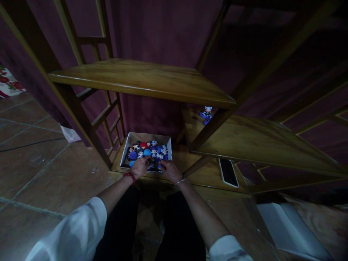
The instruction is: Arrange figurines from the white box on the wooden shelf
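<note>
A shallow cardboard box (pixel 169 148) with pale outer sides sits on the lowest shelf. Packed inside are several small figurines (pixel 153 152), mostly blue, purple and white, with a red one (pixel 143 145) toward the back. Round blue pieces (pixel 147 152) show among them. My left hand (pixel 140 166), with a red bead bracelet at the wrist, reaches over the box's front, fingers closed beside a dark piece. Over the front right corner, my right hand (pixel 170 171) has its fingers pinched near a small blue-and-white figurine. What either hand's fingertips hold is too small and dim to tell.
A wooden shelf board (pixel 141 78) overhangs the box. Slanted posts and a lattice side (pixel 108 112) frame it. Right of the box lies a phone (pixel 228 173). Figurines (pixel 207 112) stand on the middle shelf (pixel 244 139). A white open box (pixel 290 226) rests at lower right.
</note>
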`<control>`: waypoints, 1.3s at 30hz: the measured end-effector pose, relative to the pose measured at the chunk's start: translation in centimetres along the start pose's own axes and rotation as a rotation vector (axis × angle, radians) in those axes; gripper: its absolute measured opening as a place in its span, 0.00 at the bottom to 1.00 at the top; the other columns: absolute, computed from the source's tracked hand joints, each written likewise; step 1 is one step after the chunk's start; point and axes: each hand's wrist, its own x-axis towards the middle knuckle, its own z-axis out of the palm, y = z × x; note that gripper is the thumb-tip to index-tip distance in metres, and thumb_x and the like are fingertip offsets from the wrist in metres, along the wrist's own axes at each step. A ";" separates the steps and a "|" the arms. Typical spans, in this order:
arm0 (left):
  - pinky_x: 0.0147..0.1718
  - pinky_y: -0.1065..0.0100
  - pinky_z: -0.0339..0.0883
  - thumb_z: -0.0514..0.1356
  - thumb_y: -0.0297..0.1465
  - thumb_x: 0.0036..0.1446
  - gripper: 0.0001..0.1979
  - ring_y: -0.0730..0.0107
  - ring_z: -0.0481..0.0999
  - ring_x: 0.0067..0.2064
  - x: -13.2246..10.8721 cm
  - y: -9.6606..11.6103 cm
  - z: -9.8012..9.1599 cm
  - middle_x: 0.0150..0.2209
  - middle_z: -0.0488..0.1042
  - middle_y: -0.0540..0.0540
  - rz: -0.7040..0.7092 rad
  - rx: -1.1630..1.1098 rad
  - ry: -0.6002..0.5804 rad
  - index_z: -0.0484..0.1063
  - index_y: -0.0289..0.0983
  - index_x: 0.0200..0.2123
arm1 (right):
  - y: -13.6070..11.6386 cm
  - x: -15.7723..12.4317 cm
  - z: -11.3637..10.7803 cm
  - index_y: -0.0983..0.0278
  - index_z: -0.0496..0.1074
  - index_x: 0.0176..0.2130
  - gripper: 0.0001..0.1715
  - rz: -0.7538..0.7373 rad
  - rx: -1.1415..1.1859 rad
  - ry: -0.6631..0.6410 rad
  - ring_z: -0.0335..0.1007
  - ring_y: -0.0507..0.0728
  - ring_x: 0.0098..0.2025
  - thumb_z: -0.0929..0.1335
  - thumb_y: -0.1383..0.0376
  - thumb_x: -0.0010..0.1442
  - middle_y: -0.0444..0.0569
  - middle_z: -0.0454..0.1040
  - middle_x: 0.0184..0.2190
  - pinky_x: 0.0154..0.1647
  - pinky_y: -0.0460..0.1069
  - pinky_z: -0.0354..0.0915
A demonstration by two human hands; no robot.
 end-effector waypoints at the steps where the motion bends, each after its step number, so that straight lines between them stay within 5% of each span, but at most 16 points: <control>1: 0.39 0.72 0.61 0.48 0.30 0.54 0.18 0.70 0.72 0.41 0.1 0.1 0.0 0.39 0.74 0.46 -0.008 0.020 0.001 0.63 0.41 0.50 | -0.1 -0.2 0.0 0.62 0.70 0.39 0.14 0.002 0.027 0.013 0.67 0.52 0.39 0.62 0.71 0.52 0.48 0.72 0.36 0.43 0.45 0.60; 17: 0.34 0.71 0.60 0.50 0.37 0.54 0.14 0.67 0.72 0.37 0.4 0.8 1.2 0.36 0.74 0.45 -0.157 0.069 0.093 0.69 0.43 0.42 | -0.3 -1.1 0.6 0.62 0.70 0.39 0.15 0.047 0.210 0.131 0.67 0.51 0.39 0.61 0.73 0.52 0.46 0.73 0.38 0.45 0.45 0.61; 29: 0.27 0.79 0.61 0.54 0.28 0.51 0.13 0.81 0.70 0.25 1.3 -1.4 2.4 0.34 0.74 0.51 -0.201 -0.400 0.110 0.70 0.40 0.41 | -0.1 -1.0 0.7 0.64 0.72 0.38 0.15 0.091 0.251 0.133 0.69 0.52 0.36 0.60 0.70 0.53 0.48 0.74 0.36 0.42 0.45 0.62; 39: 0.21 0.79 0.62 0.53 0.23 0.49 0.13 0.82 0.70 0.22 0.9 -0.8 1.8 0.35 0.73 0.47 -0.260 -0.786 0.090 0.68 0.34 0.40 | 0.0 -0.6 0.9 0.63 0.72 0.38 0.15 0.113 0.260 0.122 0.69 0.52 0.36 0.60 0.69 0.53 0.48 0.74 0.35 0.40 0.45 0.62</control>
